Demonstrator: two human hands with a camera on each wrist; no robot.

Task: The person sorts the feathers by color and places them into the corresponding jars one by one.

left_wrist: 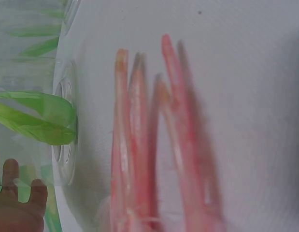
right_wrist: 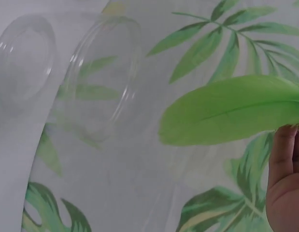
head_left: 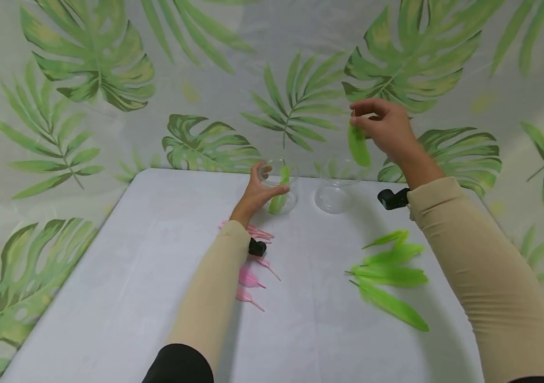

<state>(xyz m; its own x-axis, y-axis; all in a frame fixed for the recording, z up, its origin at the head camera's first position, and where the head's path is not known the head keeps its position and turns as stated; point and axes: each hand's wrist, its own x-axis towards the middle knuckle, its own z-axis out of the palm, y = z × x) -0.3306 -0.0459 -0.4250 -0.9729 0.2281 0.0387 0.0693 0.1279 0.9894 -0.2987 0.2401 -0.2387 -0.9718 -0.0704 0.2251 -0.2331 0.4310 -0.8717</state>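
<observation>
My left hand (head_left: 251, 196) grips a clear plastic jar (head_left: 292, 203) from its left side, thumb across the front. Inside that jar stands a green feather (head_left: 278, 202), also visible in the left wrist view, where the feather (left_wrist: 38, 121) leans in the clear wall. Up in the air to the right, my right hand (head_left: 391, 130) pinches another green feather (head_left: 359, 143) near its quill end, the broad tip hanging down. Below and left of this feather stands a second clear jar (head_left: 334, 200), apart from it. The right wrist view shows the hanging feather (right_wrist: 226, 111) closely.
Several green feathers (head_left: 388, 275) lie fanned on the right of the white table (head_left: 109, 298). Pink feathers (head_left: 249, 277) lie beneath and beside my left forearm, partly hidden; their quills (left_wrist: 178, 130) fill the left wrist view. A leaf-patterned cloth (head_left: 300, 32) hangs behind the table.
</observation>
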